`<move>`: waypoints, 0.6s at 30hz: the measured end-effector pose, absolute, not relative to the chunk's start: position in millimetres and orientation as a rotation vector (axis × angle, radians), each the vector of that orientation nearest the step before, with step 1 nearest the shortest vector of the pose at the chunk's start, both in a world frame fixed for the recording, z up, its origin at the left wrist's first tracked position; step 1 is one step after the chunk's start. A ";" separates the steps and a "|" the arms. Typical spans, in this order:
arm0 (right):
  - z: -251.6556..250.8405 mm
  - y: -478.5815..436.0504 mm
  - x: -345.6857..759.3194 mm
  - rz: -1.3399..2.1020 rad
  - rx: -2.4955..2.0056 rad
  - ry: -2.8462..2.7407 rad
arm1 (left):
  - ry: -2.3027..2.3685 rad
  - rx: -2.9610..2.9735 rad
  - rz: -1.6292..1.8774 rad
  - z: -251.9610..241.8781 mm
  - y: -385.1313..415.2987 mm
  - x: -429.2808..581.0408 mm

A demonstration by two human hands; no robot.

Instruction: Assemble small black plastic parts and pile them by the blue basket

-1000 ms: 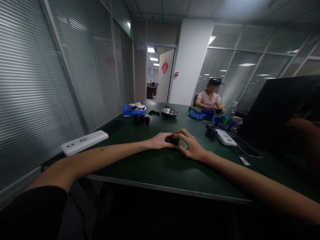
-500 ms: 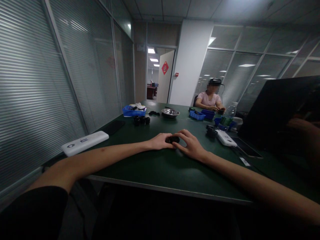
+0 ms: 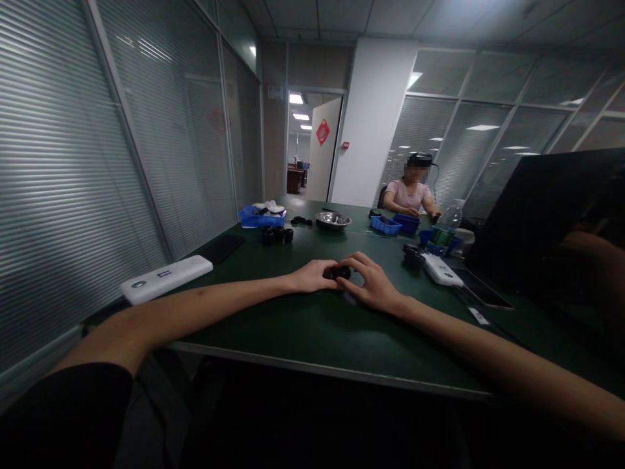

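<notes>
Between my hands is a small black round part [image 3: 336, 273], held low over the green table [image 3: 293, 332]; its exact kind is too dark to make out. My left hand [image 3: 312, 276] grips it from the left, fingers closed around its side. From the right, my right hand [image 3: 372, 285] pinches the same part, thumb below and fingertips on top. Several black cylindrical parts [image 3: 277, 235] stand on the table beyond my left hand. More black parts [image 3: 413, 256] lie to the right of my right hand.
A steel bowl [image 3: 333, 221] and a blue basket [image 3: 262, 217] stand farther back. At left lies a white power bank [image 3: 166, 279]; another power bank [image 3: 441, 270] is at right, near a phone [image 3: 481, 288] and a bottle [image 3: 446, 228]. A co-worker [image 3: 410, 194] sits across; a dark panel [image 3: 541, 221] rises at right.
My hands and the black part stay almost in place. Across the table, the co-worker's arm has shifted, with one hand reaching farther right.
</notes>
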State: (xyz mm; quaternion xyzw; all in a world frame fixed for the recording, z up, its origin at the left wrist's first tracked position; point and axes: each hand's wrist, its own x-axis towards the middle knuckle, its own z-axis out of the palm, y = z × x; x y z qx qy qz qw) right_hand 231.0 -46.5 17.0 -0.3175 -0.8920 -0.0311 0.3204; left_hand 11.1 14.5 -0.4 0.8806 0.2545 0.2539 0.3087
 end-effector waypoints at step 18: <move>15.0 -47.0 233.5 0.096 -0.656 -2.338 | 0.669 2.331 0.684 0.7 11.8 12.7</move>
